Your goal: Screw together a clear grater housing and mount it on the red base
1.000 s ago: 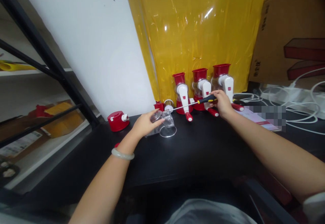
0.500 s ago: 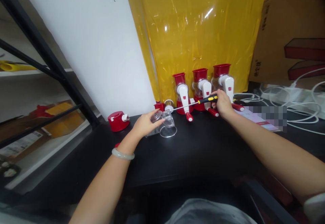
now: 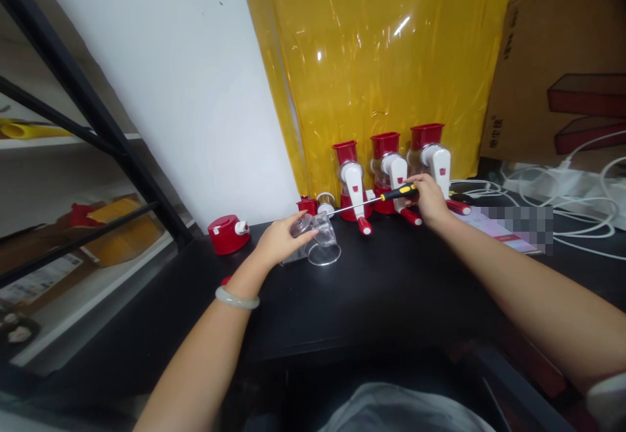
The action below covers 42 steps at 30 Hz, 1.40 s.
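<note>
My left hand [image 3: 281,241] is closed around a clear plastic housing [image 3: 323,252] lying on the black table. In my right hand [image 3: 428,198] is a screwdriver [image 3: 398,192] with a black and yellow handle. Its long shaft points left, and the tip reaches the upper edge of the clear housing; whether it sits in a screw is too small to tell. Left of my left hand stands a red base [image 3: 228,234] with a white knob on its side. Behind the housing are a metal grating drum [image 3: 325,202] and a small red part [image 3: 306,207].
Three red and white hand-cranked graters [image 3: 355,184] stand in a row at the back. White cables [image 3: 587,203] and a printed sheet [image 3: 508,230] lie at the right. A black metal shelf frame [image 3: 92,119] rises on the left, and yellow film [image 3: 381,60] hangs behind.
Almost nothing differs. The fingers of my right hand have shifted slightly on the screwdriver handle, while my left hand and the clear housing stay in place.
</note>
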Each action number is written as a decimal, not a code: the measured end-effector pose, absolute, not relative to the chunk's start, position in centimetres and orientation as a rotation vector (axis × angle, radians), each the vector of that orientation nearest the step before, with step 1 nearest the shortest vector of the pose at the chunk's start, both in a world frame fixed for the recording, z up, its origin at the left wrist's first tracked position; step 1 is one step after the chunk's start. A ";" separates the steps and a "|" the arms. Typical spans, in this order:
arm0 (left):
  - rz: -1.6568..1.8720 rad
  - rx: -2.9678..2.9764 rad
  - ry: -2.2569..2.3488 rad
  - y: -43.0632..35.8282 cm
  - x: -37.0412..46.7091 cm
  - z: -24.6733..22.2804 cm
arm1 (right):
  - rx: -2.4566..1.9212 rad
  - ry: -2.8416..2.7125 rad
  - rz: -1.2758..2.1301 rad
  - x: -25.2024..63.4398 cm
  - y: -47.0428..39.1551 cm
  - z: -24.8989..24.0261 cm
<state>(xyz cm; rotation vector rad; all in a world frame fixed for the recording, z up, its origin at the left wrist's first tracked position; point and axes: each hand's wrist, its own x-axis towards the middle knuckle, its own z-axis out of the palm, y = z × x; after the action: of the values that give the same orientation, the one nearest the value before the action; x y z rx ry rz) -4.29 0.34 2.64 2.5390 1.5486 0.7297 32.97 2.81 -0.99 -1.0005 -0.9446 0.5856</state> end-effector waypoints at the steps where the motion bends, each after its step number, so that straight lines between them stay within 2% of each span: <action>1: 0.735 2.543 1.545 0.4 -4.3 2.6 | -1.003 -0.952 0.577 33.0 2.8 -1.0; 16: 0.716 2.544 1.567 0.0 -4.1 2.9 | -1.016 -1.004 0.540 33.3 3.1 -1.4; 24: 0.722 2.538 1.558 0.1 -4.1 2.8 | -0.986 -0.899 0.682 33.1 3.1 -1.0; 42: 0.721 2.539 1.570 0.1 -4.1 2.8 | -1.038 -1.034 0.521 33.1 2.8 -1.2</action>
<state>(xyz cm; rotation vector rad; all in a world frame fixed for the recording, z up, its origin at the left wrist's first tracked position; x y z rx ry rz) -4.15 0.10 2.82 2.5393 1.5702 0.7213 33.13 2.78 -1.23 -1.0384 -1.0340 0.5208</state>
